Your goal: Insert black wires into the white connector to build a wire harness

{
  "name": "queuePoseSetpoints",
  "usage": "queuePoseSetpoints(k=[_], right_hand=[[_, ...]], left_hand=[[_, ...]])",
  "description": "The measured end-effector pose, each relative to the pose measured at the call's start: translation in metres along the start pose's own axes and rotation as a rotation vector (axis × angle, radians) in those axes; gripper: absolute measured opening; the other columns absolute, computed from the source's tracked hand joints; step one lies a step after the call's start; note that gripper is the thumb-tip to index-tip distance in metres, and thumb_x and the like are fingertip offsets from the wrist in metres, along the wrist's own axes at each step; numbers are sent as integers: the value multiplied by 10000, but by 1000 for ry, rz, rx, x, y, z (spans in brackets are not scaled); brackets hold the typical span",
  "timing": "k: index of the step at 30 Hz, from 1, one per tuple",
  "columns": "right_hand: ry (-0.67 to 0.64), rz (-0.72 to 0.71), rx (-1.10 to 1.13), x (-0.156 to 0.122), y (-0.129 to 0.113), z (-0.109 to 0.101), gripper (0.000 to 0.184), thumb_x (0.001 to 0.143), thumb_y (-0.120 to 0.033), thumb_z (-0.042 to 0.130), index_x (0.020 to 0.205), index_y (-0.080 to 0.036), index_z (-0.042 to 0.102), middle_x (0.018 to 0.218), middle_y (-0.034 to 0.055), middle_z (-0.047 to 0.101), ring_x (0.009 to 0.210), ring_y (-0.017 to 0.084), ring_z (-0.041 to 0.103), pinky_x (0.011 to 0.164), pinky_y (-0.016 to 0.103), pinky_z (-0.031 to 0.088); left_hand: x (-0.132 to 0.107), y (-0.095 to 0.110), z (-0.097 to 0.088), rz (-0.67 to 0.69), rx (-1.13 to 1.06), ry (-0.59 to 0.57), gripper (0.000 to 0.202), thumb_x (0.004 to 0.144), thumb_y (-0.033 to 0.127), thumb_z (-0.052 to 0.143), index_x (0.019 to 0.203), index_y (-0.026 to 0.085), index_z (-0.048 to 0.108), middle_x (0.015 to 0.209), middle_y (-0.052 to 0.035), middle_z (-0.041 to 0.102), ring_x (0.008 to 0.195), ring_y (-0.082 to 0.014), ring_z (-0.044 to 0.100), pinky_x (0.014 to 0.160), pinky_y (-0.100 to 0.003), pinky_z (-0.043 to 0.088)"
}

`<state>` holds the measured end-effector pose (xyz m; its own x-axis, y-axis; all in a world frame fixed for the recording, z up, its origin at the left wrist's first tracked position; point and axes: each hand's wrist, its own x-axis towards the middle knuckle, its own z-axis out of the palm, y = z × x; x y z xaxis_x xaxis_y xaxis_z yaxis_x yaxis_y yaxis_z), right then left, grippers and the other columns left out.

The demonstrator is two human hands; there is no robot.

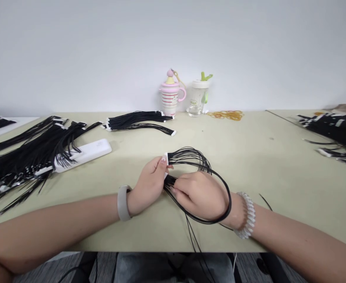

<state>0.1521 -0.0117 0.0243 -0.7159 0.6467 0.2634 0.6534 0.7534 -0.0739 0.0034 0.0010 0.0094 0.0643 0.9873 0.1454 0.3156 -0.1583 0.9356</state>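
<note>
A black wire harness [226, 188] with white connectors curves in a loop around my right hand, its two connector ends close together. My left hand [151, 179] is closed on the connector ends, thumb pressed over the upper white connector [166, 158]. My right hand [200, 194] is closed on the black wires just beside the lower connector, inside the loop. A few loose wire ends [190, 228] hang down past the table's front edge. What lies under my curled right fingers is partly hidden.
Piles of black wire harnesses lie at left [28, 157], at back [137, 120] and at right [334, 131]. A white power bank [94, 152] sits by the left pile. Against the wall stand a pink-lidded cup [169, 98], a clear cup [196, 100] and yellow rubber bands [227, 114].
</note>
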Motion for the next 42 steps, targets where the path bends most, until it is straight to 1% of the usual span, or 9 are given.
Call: queuePoseSetpoints(k=[6,15,21,25,27,29,32,37,42], right_hand=[[35,8,17,2,-2,0,214,770,-187,427,616,-148,570,614,17,602,515,94,435,519,268,236],[-258,233,358,-13,42,-46,177,698,-158,435,541,-150,517,473,-51,392,440,48,276,417,189,235],[399,607,220,-17,79,-72,149,695,-213,549,738,-172,685,575,9,607,513,117,505,555,280,413],[927,489,782,-18,88,-75,209,716,-194,584,906,-147,658,862,69,656,709,142,594,626,294,467],[1035,410,971,-17,87,-75,173,747,-181,567,890,-136,653,847,69,647,663,108,578,599,267,453],[995,398,994,-15,83,-74,272,775,-170,551,1040,-150,610,702,27,623,517,69,505,505,235,404],[692,404,900,-11,70,-64,537,816,-191,523,1320,-205,338,603,-34,585,425,65,435,437,213,358],[312,254,457,-5,47,-39,78,827,-241,521,816,-166,545,606,-27,556,511,66,455,506,204,354],[202,133,240,-3,40,-25,123,850,-162,463,750,-148,533,709,5,540,648,87,475,616,217,366]], left_hand=[[0,1,0,-8,6,-18,341,882,401,328,704,159,488,589,28,426,548,-109,400,518,-227,325],[-1,2,0,-156,-89,-18,353,856,443,350,714,163,510,568,36,395,469,-91,382,417,-200,310],[0,-4,0,-141,-108,-44,379,841,486,360,713,166,518,576,38,383,458,-85,359,388,-192,296],[1,-5,0,-74,-72,-46,379,853,460,358,703,159,533,579,32,405,483,-89,372,442,-207,308],[1,-5,0,-68,-62,-56,381,862,452,345,701,160,529,568,35,400,481,-91,365,455,-215,304],[1,-4,0,-54,-51,-63,380,868,442,339,689,160,522,560,35,400,486,-93,360,469,-221,300],[1,-5,0,-33,-48,-71,378,870,440,337,683,160,509,544,36,399,494,-98,356,483,-228,300],[1,-8,0,-13,-48,-92,379,871,457,330,703,167,505,535,37,405,497,-102,371,481,-229,301],[0,-5,0,-6,-30,-100,367,876,441,326,700,167,495,529,41,388,494,-101,359,482,-229,291]])
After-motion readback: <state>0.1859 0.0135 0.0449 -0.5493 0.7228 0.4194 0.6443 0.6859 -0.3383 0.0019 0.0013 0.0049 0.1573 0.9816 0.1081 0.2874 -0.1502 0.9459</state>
